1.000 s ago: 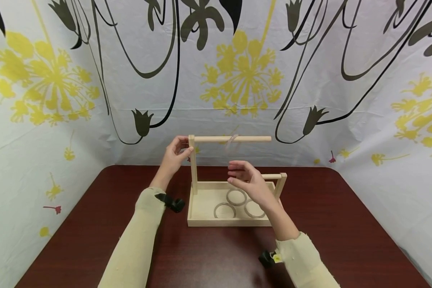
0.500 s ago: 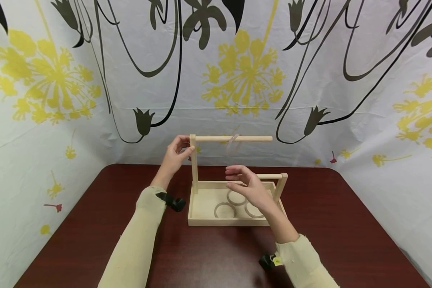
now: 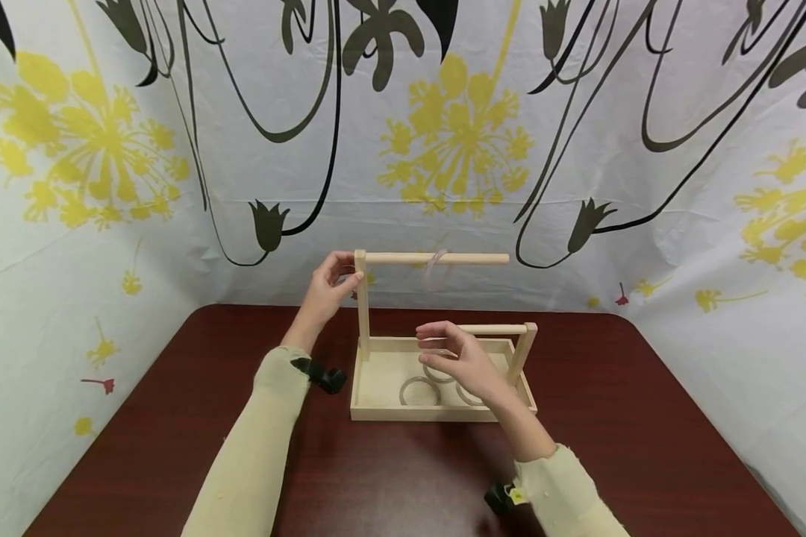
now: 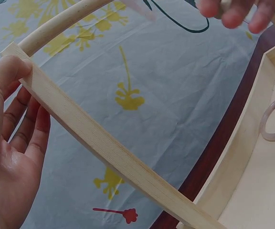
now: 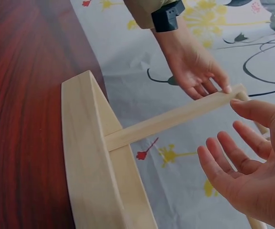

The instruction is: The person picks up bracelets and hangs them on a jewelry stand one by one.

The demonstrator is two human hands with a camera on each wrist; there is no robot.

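My left hand (image 3: pixel 327 293) holds the top of the tall post (image 3: pixel 363 317) of a wooden ring stand, thumb in front and fingers behind. From that post an upper bar (image 3: pixel 477 259) runs right, with a translucent ring (image 3: pixel 431 270) hanging on it. Below the bar, my right hand (image 3: pixel 462 363) hovers over the stand's tray (image 3: pixel 430 415) with its fingers loosely bent and nothing between them. Inside the tray lie a ring (image 3: pixel 419 379) at the left and two more, partly hidden behind that hand. The right wrist view shows the right hand's (image 5: pixel 252 167) fingers spread apart.
A shorter post (image 3: pixel 522 352) at the tray's right carries a lower bar (image 3: pixel 493 329). The stand is on a dark red-brown table (image 3: pixel 376 477). Behind the table hangs a patterned white cloth (image 3: pixel 349 164).
My right hand has come down from beneath the upper bar toward the rings in the tray. The left hand stays on the post, and the ring still hangs on the bar.
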